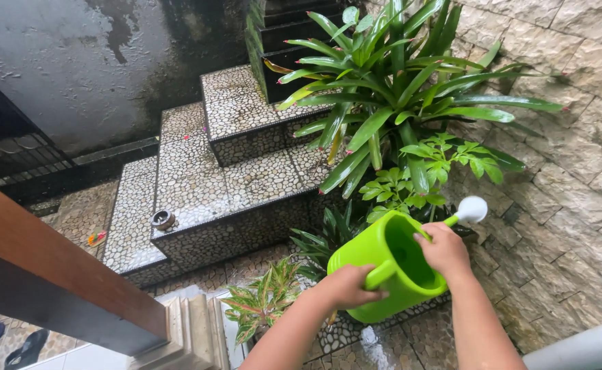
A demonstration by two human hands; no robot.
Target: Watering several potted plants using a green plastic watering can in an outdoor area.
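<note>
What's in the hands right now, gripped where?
Both hold one green watering can: the left hand wraps its handle, the right hand grips the rim of its top opening, near the white-tipped spout.

Lime-green plastic watering can [383, 264], white rose spout, tilted toward leafy plants, held above wet pebble floor.

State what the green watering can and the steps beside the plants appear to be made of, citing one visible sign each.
Watering can: probably plastic; uniform bright green, smooth moulded body with a soft sheen. Steps: apparently pebble mosaic set in mortar; small rounded pale stones, glossy as if wet.
</note>
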